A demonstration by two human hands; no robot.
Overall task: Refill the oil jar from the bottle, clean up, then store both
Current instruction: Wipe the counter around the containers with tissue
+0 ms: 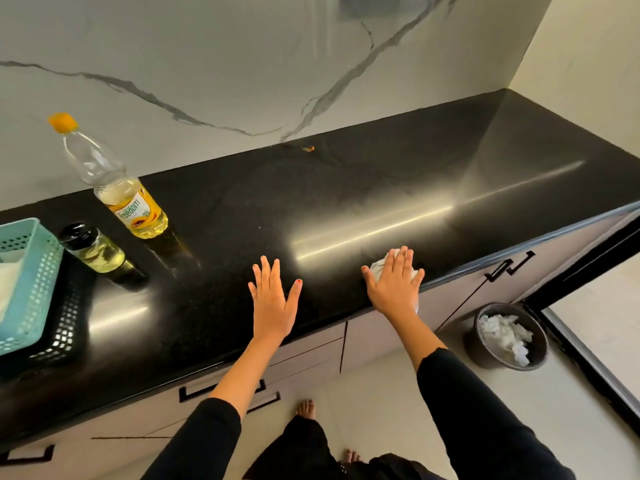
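A clear oil bottle point(117, 181) with an orange cap stands at the back left of the black counter point(346, 188), about a third full of yellow oil. In front of it stands a small glass oil jar point(95, 249) with a black lid on. My left hand point(273, 299) lies flat on the counter with fingers straight, holding nothing. My right hand point(394, 282) presses flat on a crumpled white tissue point(379, 266) near the counter's front edge.
A teal perforated basket point(38, 282) with white material inside sits at the far left edge. On the floor to the right stands a dark bin point(485, 351) holding crumpled white tissues. Drawers and cabinet doors with black handles run under the counter. A marble wall backs it.
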